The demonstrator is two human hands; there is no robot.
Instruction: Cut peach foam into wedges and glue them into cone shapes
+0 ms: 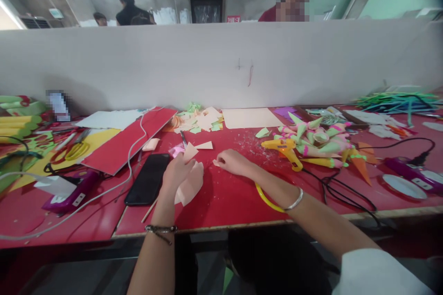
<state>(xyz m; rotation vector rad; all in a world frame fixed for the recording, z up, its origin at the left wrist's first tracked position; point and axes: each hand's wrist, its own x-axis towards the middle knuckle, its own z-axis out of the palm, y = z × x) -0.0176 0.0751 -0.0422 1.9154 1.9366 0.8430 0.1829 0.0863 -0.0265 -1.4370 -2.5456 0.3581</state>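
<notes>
My left hand (176,173) is closed on a piece of pale pink paper (191,184) held just above the red table (221,198). My right hand (232,162) rests on the table a little to the right, its fingers pinched on a small pale scrap (216,163). A black phone (148,179) lies flat just left of my left hand. A thin wooden stick (149,211) lies below that hand. A yellow ring (266,198) lies under my right forearm.
A yellow glue gun (285,148) and a heap of pink and green paper cones (318,140) lie to the right. Purple glue guns (71,193) (413,173), cables, yellow scissors (74,151), paper sheets and scraps cover the table. A grey partition (221,62) stands behind; people beyond it.
</notes>
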